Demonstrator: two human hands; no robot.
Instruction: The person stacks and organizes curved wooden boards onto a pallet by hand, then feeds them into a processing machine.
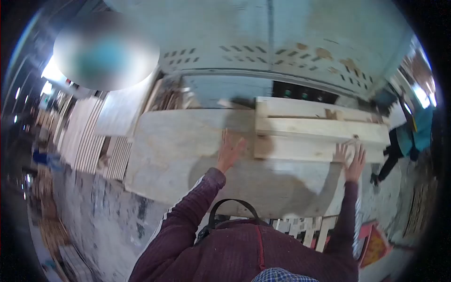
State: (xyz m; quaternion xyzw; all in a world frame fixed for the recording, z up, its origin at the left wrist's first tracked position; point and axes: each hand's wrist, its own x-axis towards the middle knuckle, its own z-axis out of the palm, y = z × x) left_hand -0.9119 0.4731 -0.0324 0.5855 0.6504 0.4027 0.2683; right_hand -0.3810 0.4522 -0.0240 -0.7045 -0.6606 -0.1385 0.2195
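My left hand (229,150) is held over the plywood tabletop (164,150), thumb apart and fingers stretched out, with nothing in it. It is just left of several pale wooden boards (314,126) lying lengthwise on the right part of the top. At the front edge of those boards, toward their right end, my right hand (355,162) has its fingers spread. Its fingertips overlap the nearest board (300,147) in this view, and its shadow falls on the wood.
Stacked wooden panels (82,134) stand to the left. A large pale slotted machine panel (225,28) rises behind the table. At the right is a person in teal clothing (423,127). A red and yellow box (373,246) sits low at right, near wooden slats (310,232).
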